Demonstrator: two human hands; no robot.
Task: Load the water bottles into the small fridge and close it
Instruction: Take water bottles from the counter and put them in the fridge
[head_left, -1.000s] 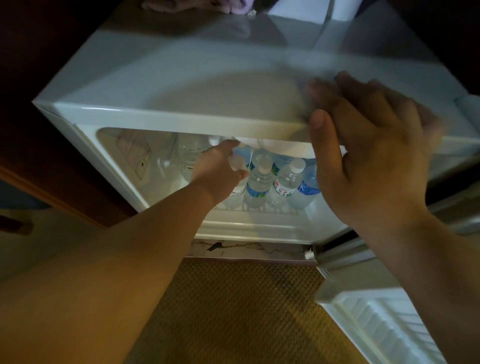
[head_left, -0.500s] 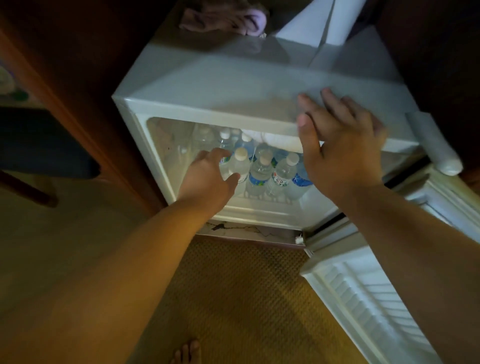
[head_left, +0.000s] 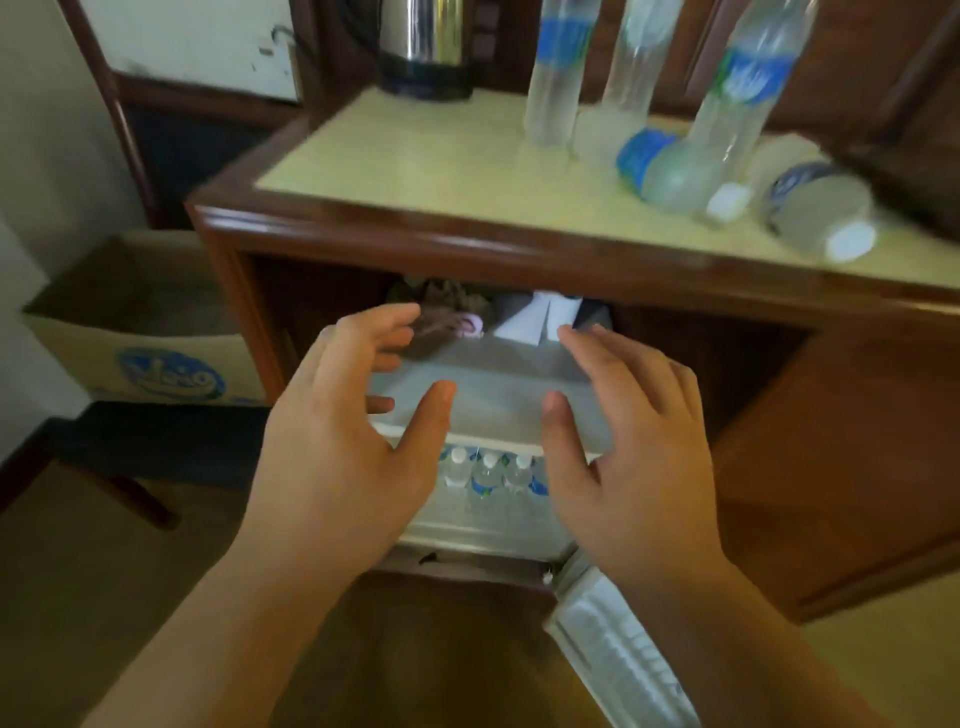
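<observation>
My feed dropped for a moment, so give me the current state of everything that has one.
Fridge door: open, swung right.
Small fridge: several capped bottles standing inside.
Left hand: empty, fingers spread.
Right hand: empty, fingers spread.
Standing bottles on cabinet: three, upright.
Lying bottles: two, on their sides.
Cardboard box: open.

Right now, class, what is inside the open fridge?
Small capped bottles stand in the fridge. Both hands hide its sides, so the total cannot be counted.

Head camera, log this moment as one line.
left hand open, empty | right hand open, empty | fridge door open | bottles inside | more bottles on cabinet top
</observation>
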